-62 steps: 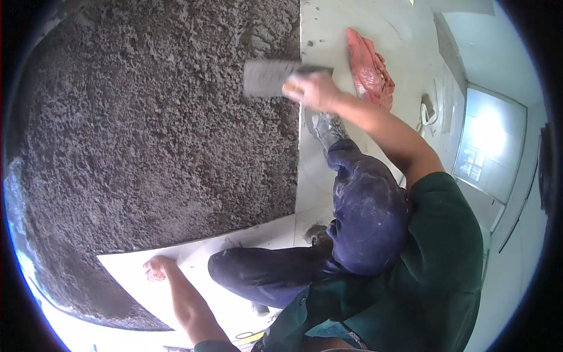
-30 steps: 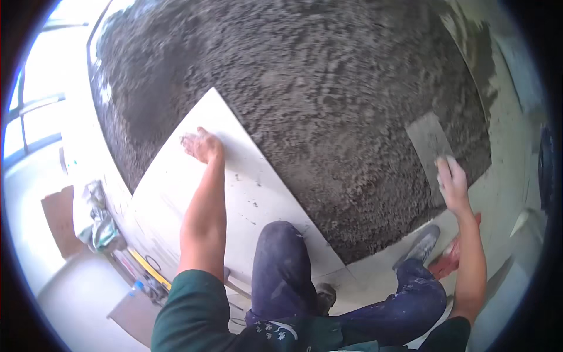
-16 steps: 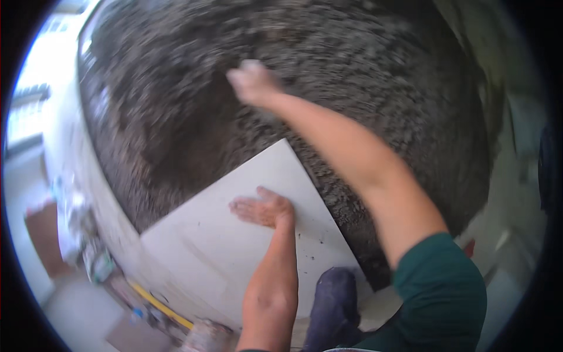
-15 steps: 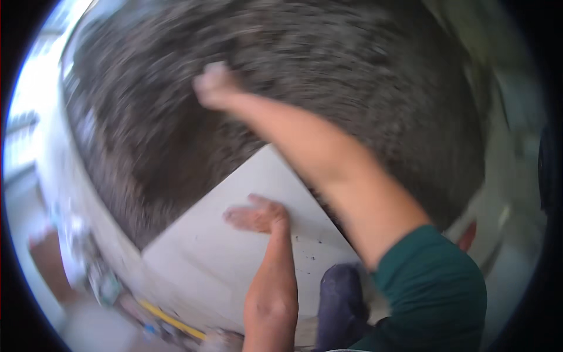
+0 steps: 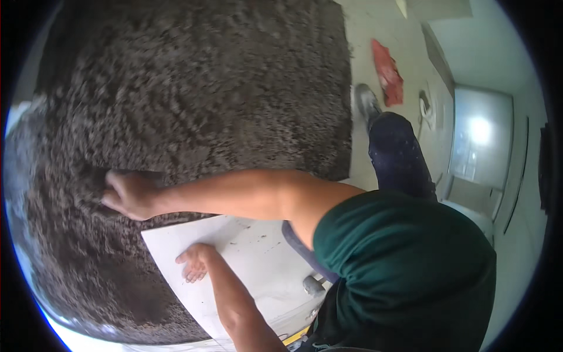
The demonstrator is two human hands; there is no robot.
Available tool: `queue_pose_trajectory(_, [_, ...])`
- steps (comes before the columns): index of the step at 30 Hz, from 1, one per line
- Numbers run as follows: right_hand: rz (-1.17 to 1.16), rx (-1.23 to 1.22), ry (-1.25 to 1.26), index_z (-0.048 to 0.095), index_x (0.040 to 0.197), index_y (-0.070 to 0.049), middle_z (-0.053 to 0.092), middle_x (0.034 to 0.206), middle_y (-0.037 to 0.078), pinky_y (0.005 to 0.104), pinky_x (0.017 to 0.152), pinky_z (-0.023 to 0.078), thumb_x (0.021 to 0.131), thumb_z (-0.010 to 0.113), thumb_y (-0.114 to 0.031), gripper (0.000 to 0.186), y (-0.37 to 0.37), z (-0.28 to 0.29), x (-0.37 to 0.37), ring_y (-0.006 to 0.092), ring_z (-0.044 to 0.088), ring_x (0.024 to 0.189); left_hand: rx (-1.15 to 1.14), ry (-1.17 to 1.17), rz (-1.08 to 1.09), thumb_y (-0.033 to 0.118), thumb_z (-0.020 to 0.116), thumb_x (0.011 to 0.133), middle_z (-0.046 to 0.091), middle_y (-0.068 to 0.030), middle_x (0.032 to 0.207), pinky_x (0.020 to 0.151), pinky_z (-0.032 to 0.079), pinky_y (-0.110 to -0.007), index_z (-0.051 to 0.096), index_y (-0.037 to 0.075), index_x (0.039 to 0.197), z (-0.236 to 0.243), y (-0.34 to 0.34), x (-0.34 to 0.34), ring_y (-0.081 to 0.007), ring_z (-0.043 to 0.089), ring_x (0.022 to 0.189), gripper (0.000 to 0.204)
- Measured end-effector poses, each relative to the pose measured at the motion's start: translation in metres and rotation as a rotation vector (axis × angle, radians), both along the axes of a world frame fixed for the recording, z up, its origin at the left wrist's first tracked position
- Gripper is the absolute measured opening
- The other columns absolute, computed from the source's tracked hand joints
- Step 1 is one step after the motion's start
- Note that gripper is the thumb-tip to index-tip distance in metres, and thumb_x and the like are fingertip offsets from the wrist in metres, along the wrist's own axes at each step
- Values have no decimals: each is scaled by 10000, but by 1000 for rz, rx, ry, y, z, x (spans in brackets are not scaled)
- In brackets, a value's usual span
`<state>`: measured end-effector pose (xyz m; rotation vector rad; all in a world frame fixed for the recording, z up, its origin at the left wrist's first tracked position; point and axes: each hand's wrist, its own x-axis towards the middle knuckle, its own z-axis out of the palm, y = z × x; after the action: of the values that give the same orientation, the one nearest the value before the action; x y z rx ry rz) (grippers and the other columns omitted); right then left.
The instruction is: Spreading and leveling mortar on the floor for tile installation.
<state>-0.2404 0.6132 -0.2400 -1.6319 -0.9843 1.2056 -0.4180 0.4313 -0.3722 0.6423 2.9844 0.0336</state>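
Right hand (image 5: 132, 196) out over the rough grey mortar bed (image 5: 234, 100), left hand (image 5: 196, 262) on the white tile (image 5: 264, 258)!
Left fingers loosely open, gripping nothing; right fingers curled, anything inside impossible to tell. The speckled tile sits below the right forearm, alongside the mortar.

Indoor Building Site

Looks like a room under building work. Shows dark, rough mortar (image 5: 234, 88) spread broadly beside paler floor (image 5: 362, 155), with a large, speckled white tile (image 5: 252, 261) at the near edge. Includes a crumpled red bag (image 5: 387, 76) and, toward the right, a bright glass panel (image 5: 469, 149), window or door. Can't tell home from shop.
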Motion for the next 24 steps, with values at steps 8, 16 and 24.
queue_pose_trajectory(8, [-854,-166,637,523,873,-129,498,634,-4,219,339,289,953,561,-328,217,-230,-7,273,71,421,437,21,18,121,581,321,948,125,-281,1589,1209,83,-467,163,-63,1519,8,4,-7,-369,95,1501,875])
queue_pose_trajectory(16, [-627,-355,-348,508,969,-37,585,679,127,392,449,404,983,520,-463,426,-359,-12,291,216,535,470,-16,-2,-26,563,295,968,294,-331,1488,1163,256,-508,314,-142,1406,24,-42,33,-408,283,1417,830])
queue_pose_trajectory(24, [-1463,-172,-219,519,932,-110,529,659,50,342,435,392,959,517,-477,368,-460,-78,501,164,487,477,-331,-42,-156,484,319,981,413,-356,1359,1087,352,-519,391,-133,1337,38,-103,133,-430,422,1294,715])
